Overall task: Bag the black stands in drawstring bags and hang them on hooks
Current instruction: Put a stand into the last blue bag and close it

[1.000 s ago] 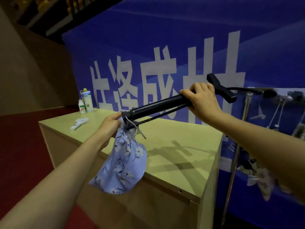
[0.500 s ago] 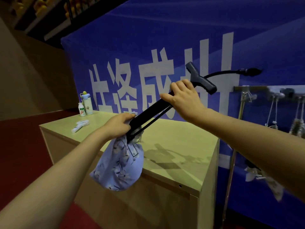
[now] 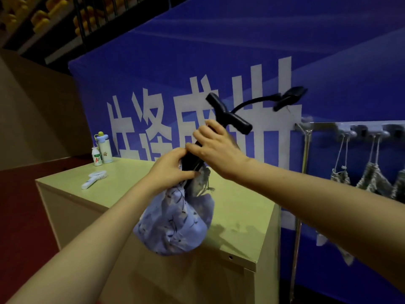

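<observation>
Blue banner (image 3: pixel 219 51) with big white characters fills the back; a pale wooden counter (image 3: pixel 241 205) sits under both hands.

Black stand (image 3: pixel 189 160) is partly in the floral drawstring bag (image 3: pixel 175 222). Lower end is buried in cloth. Shaft rises steeply up and away, leaning right. T-bar (image 3: pixel 229 116) is clear above my knuckles, and a thin bent neck arcs off right to a clip (image 3: pixel 291 96).

Left hand (image 3: pixel 168 170) is the lower one, fingers curled, pinching the bag's mouth against the shaft. Right hand (image 3: pixel 217 148) is just above, touching it, wrapped round the shaft under the T-bar.

Bag belly hangs below the left hand at the counter's near edge; can't tell whether it rests there.

Long axis is what matters. The stand must travel down its own line, toward the left hand. My guess is that right pushes while left holds the mouth. Much of it sticks out, so bagging looks unfinished.

Hook rail (image 3: pixel 361 128) lies off beyond the right hand, with grey bags (image 3: pixel 372 178) hanging from it. Right hand is nearer.
</observation>
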### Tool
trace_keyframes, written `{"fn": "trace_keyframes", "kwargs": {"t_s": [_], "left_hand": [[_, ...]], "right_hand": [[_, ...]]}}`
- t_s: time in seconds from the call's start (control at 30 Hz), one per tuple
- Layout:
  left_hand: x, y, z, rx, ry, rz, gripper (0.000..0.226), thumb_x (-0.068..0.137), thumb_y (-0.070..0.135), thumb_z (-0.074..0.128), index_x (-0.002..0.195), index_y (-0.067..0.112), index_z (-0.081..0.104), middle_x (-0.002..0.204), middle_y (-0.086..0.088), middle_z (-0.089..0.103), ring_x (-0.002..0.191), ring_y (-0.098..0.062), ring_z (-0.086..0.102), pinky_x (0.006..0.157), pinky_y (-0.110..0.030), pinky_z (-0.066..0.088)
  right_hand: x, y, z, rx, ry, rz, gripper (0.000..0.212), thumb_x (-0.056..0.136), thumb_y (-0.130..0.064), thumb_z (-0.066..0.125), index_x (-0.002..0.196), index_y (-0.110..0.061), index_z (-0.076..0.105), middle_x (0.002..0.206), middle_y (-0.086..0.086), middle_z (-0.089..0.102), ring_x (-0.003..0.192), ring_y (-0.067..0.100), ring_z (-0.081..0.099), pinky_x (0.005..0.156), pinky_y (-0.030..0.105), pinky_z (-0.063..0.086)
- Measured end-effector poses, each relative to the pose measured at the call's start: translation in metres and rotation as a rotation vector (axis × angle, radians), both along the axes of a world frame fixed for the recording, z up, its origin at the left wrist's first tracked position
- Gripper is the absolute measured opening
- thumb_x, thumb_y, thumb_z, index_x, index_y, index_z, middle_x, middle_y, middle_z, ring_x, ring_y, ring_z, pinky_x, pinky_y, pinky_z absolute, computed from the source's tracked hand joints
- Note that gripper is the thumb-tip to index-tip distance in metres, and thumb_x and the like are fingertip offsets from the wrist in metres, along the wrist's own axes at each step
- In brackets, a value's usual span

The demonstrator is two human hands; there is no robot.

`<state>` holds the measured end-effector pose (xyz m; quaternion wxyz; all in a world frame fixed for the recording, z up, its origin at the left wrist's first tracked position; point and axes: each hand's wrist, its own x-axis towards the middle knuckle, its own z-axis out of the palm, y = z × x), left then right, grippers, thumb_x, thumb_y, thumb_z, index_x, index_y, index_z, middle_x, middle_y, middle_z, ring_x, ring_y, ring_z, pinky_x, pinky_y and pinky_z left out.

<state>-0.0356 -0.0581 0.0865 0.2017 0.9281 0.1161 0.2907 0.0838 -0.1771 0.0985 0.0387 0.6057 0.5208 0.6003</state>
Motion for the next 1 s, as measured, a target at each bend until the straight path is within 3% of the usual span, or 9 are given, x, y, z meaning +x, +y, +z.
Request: {"fn": "trace_keyframes", "kwargs": {"t_s": [0.13, 0.23, 0.33, 0.4, 0.47, 0.6, 0.73, 0.83, 1.0], "left_hand": [[0.007, -0.009, -0.001, 0.008, -0.158, 0.138, 0.035, 0.075, 0.037, 0.073, 0.099, 0.014, 0.065, 0.093, -0.008, 0.071, 0.087, -0.027, 0.065, 0.076, -0.047, 0.053], [0.008, -0.007, -0.004, -0.105, -0.287, 0.183, 0.032, 0.078, 0.031, 0.072, 0.103, 0.012, 0.066, 0.096, -0.011, 0.072, 0.091, -0.028, 0.066, 0.079, -0.046, 0.053], [0.008, 0.002, -0.002, -0.204, -0.347, 0.229, 0.046, 0.075, 0.036, 0.074, 0.114, 0.013, 0.066, 0.108, -0.007, 0.071, 0.100, -0.025, 0.065, 0.085, -0.039, 0.052], [0.007, 0.003, 0.000, -0.230, -0.352, 0.216, 0.049, 0.075, 0.038, 0.074, 0.116, 0.013, 0.065, 0.111, -0.006, 0.070, 0.103, -0.023, 0.064, 0.088, -0.036, 0.052], [0.007, 0.000, 0.002, -0.244, -0.369, 0.204, 0.047, 0.075, 0.038, 0.074, 0.115, 0.013, 0.066, 0.110, -0.005, 0.071, 0.101, -0.023, 0.065, 0.088, -0.039, 0.053], [0.010, -0.012, 0.008, -0.263, -0.399, 0.162, 0.045, 0.078, 0.035, 0.072, 0.116, 0.011, 0.066, 0.111, -0.007, 0.070, 0.102, -0.023, 0.064, 0.089, -0.039, 0.053], [0.011, -0.021, 0.015, -0.312, -0.419, 0.158, 0.047, 0.079, 0.035, 0.071, 0.118, 0.010, 0.064, 0.115, -0.007, 0.068, 0.106, -0.024, 0.063, 0.091, -0.038, 0.052], [0.013, -0.030, 0.017, -0.348, -0.442, 0.146, 0.047, 0.080, 0.034, 0.070, 0.119, 0.008, 0.064, 0.116, -0.008, 0.068, 0.106, -0.025, 0.063, 0.090, -0.040, 0.052], [0.028, -0.053, 0.026, -0.555, -0.378, -0.021, 0.035, 0.084, 0.010, 0.067, 0.117, 0.005, 0.061, 0.078, 0.007, 0.067, 0.064, -0.006, 0.059, 0.057, -0.019, 0.046]], "right_hand": [[-0.006, 0.007, -0.001, 0.051, -0.069, 0.169, 0.031, 0.081, -0.017, 0.054, 0.109, -0.015, 0.068, 0.119, 0.008, 0.066, 0.121, 0.027, 0.057, 0.112, 0.042, 0.023], [-0.009, -0.003, -0.008, 0.041, 0.020, 0.374, 0.037, 0.088, -0.011, 0.040, 0.114, -0.012, 0.066, 0.122, 0.011, 0.064, 0.121, 0.029, 0.056, 0.108, 0.039, 0.031], [-0.003, -0.015, -0.024, 0.117, 0.520, 0.350, 0.031, 0.091, -0.022, 0.044, 0.114, -0.011, 0.061, 0.113, 0.010, 0.063, 0.099, 0.028, 0.059, 0.081, 0.038, 0.049], [0.003, -0.019, -0.028, 0.002, 1.079, 0.186, 0.051, 0.091, -0.043, 0.053, 0.129, -0.011, 0.048, 0.127, 0.008, 0.056, 0.110, 0.025, 0.056, 0.087, 0.040, 0.049], [0.005, -0.019, -0.028, -0.145, 1.403, 0.083, 0.063, 0.086, -0.051, 0.058, 0.129, -0.005, 0.048, 0.130, 0.011, 0.056, 0.114, 0.029, 0.055, 0.092, 0.043, 0.048], [0.005, -0.015, -0.024, -0.107, 1.437, 0.196, 0.030, 0.091, -0.019, 0.053, 0.087, 0.007, 0.067, 0.094, 0.024, 0.069, 0.090, 0.039, 0.064, 0.081, 0.048, 0.053], [0.011, -0.033, -0.005, 0.128, 1.642, 0.388, 0.023, 0.093, -0.008, 0.044, 0.083, 0.005, 0.060, 0.075, 0.015, 0.061, 0.072, 0.029, 0.062, 0.078, 0.047, 0.056], [0.012, -0.054, 0.013, 0.259, 1.681, 0.438, 0.022, 0.095, -0.006, 0.040, 0.081, 0.000, 0.056, 0.063, 0.010, 0.050, 0.056, 0.021, 0.053, 0.059, 0.036, 0.054], [0.014, -0.082, 0.039, 0.280, 1.512, 0.404, 0.038, 0.096, -0.011, 0.042, 0.058, -0.014, 0.044, 0.055, 0.004, 0.047, 0.048, 0.016, 0.043, 0.048, 0.025, 0.038]]}}
